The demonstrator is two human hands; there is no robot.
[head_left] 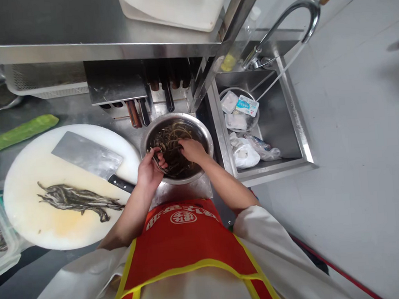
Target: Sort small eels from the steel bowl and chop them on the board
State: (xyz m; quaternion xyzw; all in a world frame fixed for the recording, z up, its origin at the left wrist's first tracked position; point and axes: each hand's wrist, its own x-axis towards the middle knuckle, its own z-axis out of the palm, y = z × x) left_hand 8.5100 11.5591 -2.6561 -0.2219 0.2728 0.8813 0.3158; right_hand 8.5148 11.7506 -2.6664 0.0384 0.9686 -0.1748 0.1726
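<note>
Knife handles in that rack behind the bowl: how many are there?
3 show clearly: two brown knife handles hang side by side at the rack's lower edge, and one dark handle further right. Others above may be hidden in shadow.

Stainless steel table [185,194] under a steel shelf [74,46] along the back. Knife rack [135,87] below the shelf. Steel sink [299,128] on the right with curved faucet [299,15], bags and packets inside. Pale grey floor [359,155] right of sink. Even, bright light.
</note>
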